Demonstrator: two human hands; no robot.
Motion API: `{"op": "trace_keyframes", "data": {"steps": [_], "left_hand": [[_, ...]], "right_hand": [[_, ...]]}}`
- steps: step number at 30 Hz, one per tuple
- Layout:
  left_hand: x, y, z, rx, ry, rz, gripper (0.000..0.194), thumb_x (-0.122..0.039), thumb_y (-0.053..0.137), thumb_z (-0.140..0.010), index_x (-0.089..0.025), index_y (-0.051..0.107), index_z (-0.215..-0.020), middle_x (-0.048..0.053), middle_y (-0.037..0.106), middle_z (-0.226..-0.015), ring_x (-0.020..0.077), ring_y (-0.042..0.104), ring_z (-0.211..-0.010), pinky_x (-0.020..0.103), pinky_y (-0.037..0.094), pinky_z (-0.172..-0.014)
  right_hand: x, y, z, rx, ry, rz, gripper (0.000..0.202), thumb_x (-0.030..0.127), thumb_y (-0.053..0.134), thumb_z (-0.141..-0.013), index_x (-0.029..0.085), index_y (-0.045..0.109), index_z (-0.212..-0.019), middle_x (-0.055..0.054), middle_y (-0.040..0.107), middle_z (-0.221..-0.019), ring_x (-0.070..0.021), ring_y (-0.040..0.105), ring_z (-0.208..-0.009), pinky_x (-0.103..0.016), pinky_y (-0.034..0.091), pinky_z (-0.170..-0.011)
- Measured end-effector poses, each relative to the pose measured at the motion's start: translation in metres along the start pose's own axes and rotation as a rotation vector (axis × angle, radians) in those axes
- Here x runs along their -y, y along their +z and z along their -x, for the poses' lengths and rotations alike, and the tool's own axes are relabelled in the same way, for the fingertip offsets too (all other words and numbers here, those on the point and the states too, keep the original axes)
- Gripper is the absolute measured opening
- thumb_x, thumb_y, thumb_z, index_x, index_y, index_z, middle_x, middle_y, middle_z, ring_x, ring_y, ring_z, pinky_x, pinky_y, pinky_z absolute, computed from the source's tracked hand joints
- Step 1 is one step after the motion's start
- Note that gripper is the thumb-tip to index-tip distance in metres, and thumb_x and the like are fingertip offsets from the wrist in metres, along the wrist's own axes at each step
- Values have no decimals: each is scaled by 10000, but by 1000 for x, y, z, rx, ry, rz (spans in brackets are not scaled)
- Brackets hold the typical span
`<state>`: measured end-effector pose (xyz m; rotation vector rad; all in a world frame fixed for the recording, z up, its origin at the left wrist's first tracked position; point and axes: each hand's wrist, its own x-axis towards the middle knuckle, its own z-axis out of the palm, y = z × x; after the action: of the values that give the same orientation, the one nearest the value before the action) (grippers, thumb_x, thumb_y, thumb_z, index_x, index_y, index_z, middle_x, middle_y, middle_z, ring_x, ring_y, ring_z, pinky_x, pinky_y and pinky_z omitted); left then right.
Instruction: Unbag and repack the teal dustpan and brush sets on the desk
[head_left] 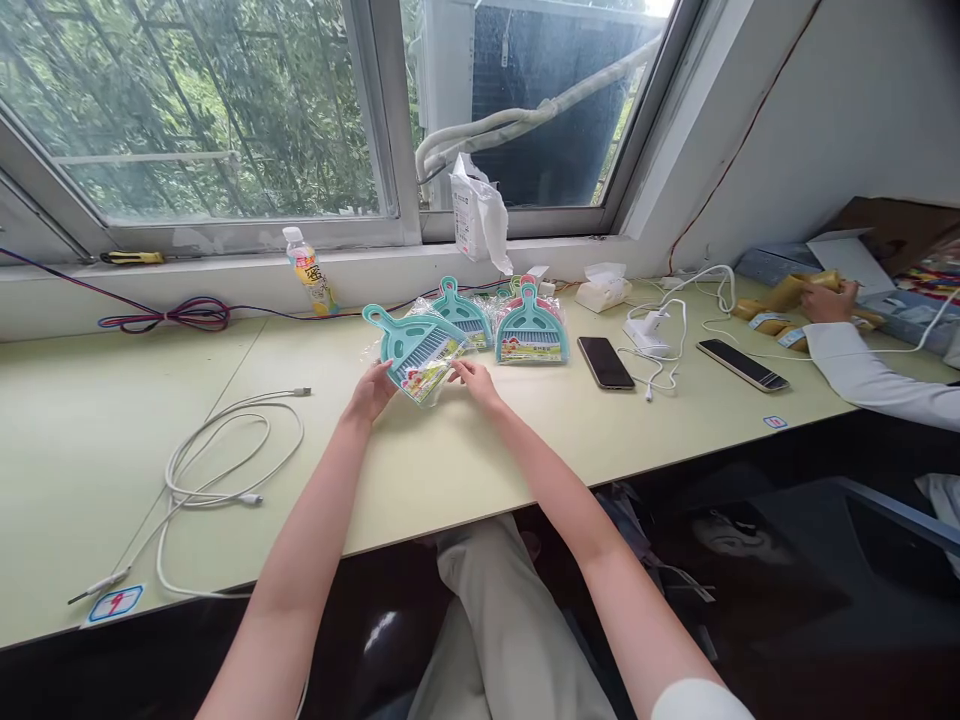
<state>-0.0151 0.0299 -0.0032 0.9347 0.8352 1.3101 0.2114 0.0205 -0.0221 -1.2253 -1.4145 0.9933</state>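
Observation:
A teal dustpan-and-brush set [417, 352] in clear plastic wrap, with a colourful label, is held tilted above the table. My left hand [373, 392] grips its left edge, fingers closed. At its lower right, my right hand [474, 382] pinches the clear wrap beside the label. Just behind stand more wrapped teal sets: one [466, 318] partly hidden by the held set, and another [530, 330] to its right, with pink and green pieces showing behind it.
White cables [182, 480] lie coiled at the left. A drink bottle [310, 272] stands by the sill. To the right are tissues [603, 287], a charger [646, 335], two phones [606, 363] [742, 365], and another person's hand [829, 302] at yellow rolls [772, 312].

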Motion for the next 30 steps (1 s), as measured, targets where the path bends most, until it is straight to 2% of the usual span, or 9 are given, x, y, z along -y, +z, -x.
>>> {"op": "trace_keyframes", "data": {"steps": [3, 7, 10, 12, 14, 19, 24, 27, 30], "left_hand": [[-3, 4, 5, 89, -39, -29, 335, -192, 598, -796, -201, 647, -1127, 60, 721, -1041, 233, 680, -1035, 403, 552, -936], [-5, 5, 8, 191, -73, -71, 324, -200, 639, -764, -179, 668, -1086, 73, 721, -1049, 228, 683, -1003, 383, 545, -931], [-4, 1, 7, 269, -47, -85, 389, -311, 668, -816, -200, 647, -1188, 71, 712, -1113, 222, 675, -1022, 367, 545, -905], [-1, -2, 3, 289, -39, -80, 442, -436, 638, -868, -216, 623, -1251, 78, 700, -1170, 228, 668, -1044, 369, 543, -890], [3, -6, -3, 220, -35, -66, 469, -507, 617, -884, -193, 638, -1233, 94, 710, -1149, 233, 674, -1017, 362, 541, -863], [6, -20, -18, -151, -32, 54, 364, -435, 600, -921, -142, 674, -1123, 94, 741, -908, 178, 694, -782, 293, 541, -738], [-13, -45, -17, -464, 118, 330, 341, -456, 463, -986, -233, 608, -1199, 64, 724, -1003, 118, 690, -795, 224, 559, -726], [-22, -52, -11, -516, 113, 355, 462, -517, 468, -964, -268, 500, -1351, 96, 661, -1194, 131, 691, -889, 237, 575, -773], [-25, -47, -6, -398, -40, 298, 725, -616, 435, -931, -229, 269, -1521, 178, 556, -1350, 226, 687, -1024, 350, 592, -826]], "right_hand": [[-1, -2, -2, -92, 38, -198, 282, 454, 654, -808, 176, 673, -851, -18, 695, -766, -146, 608, -761, -265, 451, -742], [1, -3, -2, -169, 62, -391, 244, 398, 713, -758, 188, 616, -833, -20, 686, -843, -144, 636, -819, -282, 509, -787], [6, -2, 0, -153, 62, -494, 281, 342, 762, -738, 204, 592, -915, -24, 704, -922, -153, 670, -902, -309, 554, -873], [10, -3, 3, -126, 103, -511, 312, 311, 794, -727, 213, 571, -921, -15, 712, -892, -153, 688, -863, -329, 583, -883], [14, -4, 5, -104, 149, -492, 320, 284, 818, -721, 214, 554, -889, -3, 712, -827, -149, 695, -781, -345, 614, -853], [18, -10, 5, -135, 187, -409, 319, 224, 851, -700, 200, 558, -824, -1, 699, -749, -155, 695, -710, -368, 656, -781], [17, -22, 1, -215, 215, -405, 249, 126, 804, -736, 183, 578, -822, -9, 693, -748, -148, 690, -690, -372, 653, -781], [17, -24, 1, -250, 234, -440, 244, 102, 790, -744, 180, 578, -835, -11, 691, -755, -152, 699, -712, -372, 647, -805], [16, -22, 2, -259, 247, -482, 231, 103, 780, -755, 178, 588, -859, -18, 697, -782, -154, 704, -742, -362, 640, -826]]}}
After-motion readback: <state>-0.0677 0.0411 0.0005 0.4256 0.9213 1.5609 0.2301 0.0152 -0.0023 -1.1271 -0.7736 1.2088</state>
